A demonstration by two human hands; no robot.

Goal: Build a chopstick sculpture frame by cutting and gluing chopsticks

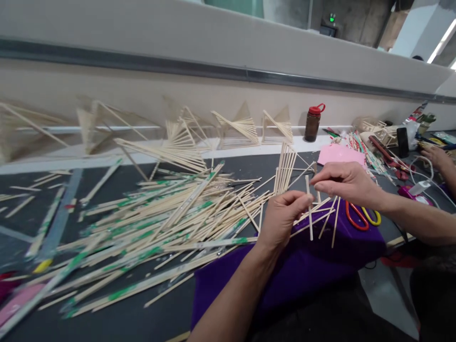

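My left hand point(281, 216) pinches a short, pale wooden stick point(310, 225) between thumb and fingers, and the stick stands nearly upright. Close beside its upper end, the thumb and fingers of my right hand point(344, 184) are pressed together; whatever they hold is too small or hidden to make out. Just behind both hands stands a partly built frame of thin sticks point(285, 168), with a fan of sticks rising on its left side. Several loose sticks point(335, 225) stick out below my right hand over a purple cloth point(302, 270).
A big pile of chopsticks point(171, 213), many in green-marked wrappers, spreads left. Finished twisted stick frames point(237, 126) line the wall ledge beside a red-capped bottle point(311, 124). Scissors point(357, 216) lie near my right wrist. Pink paper point(341, 156) and another person's hand point(436, 159) are farther right.
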